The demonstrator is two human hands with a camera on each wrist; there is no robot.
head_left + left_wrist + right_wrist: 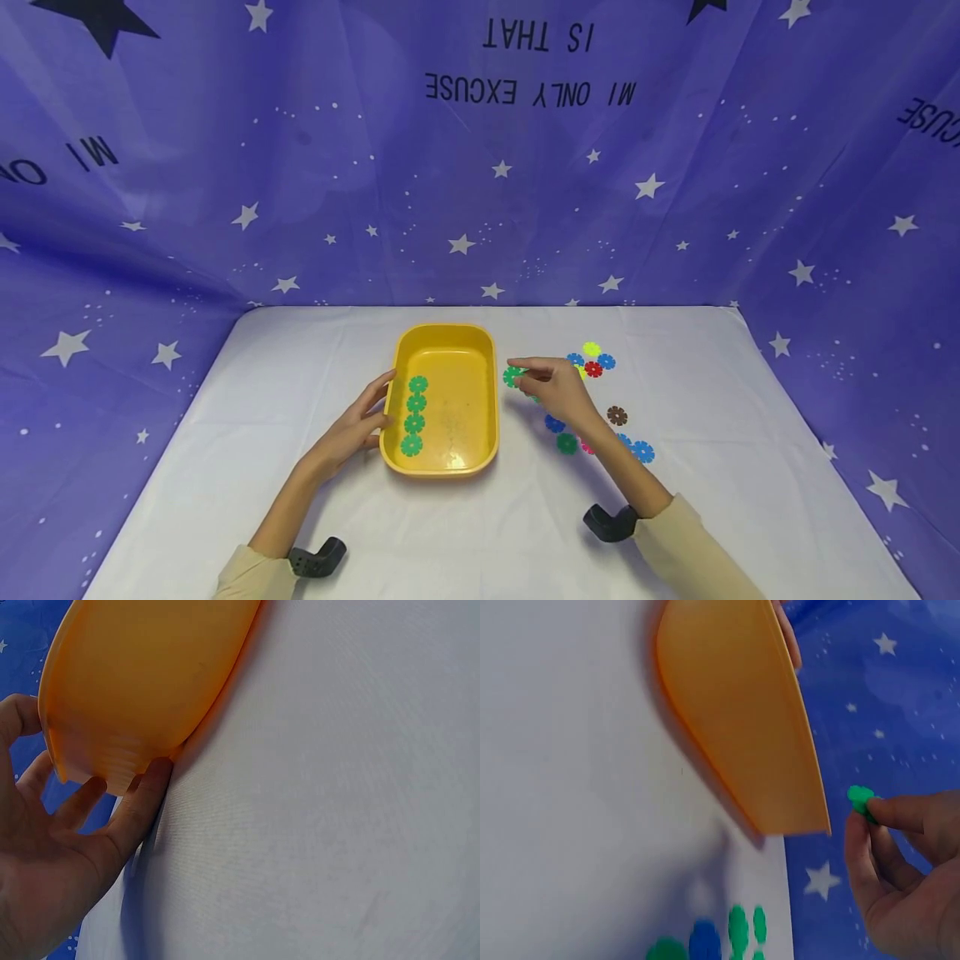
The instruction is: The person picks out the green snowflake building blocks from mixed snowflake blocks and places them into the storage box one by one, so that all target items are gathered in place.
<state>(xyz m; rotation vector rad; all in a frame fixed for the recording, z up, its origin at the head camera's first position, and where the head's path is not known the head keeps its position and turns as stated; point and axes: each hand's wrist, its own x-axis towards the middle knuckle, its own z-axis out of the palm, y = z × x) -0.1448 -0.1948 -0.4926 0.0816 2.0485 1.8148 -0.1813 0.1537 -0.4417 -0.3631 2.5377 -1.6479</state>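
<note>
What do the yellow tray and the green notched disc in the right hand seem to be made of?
Yellow tray: probably smooth, slightly glossy plastic, as a highlight shows on its floor. Green notched disc: likely plastic too, judging by its even, bright colour; finish unclear.

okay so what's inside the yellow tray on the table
Four green notched discs lie in a column near the left side of the yellow tray. What is directly beneath them is covered, so I can't tell whether anything's there.

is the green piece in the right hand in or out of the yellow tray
Out: in the head view, the right hand pinches the green piece right of the yellow tray.
</note>
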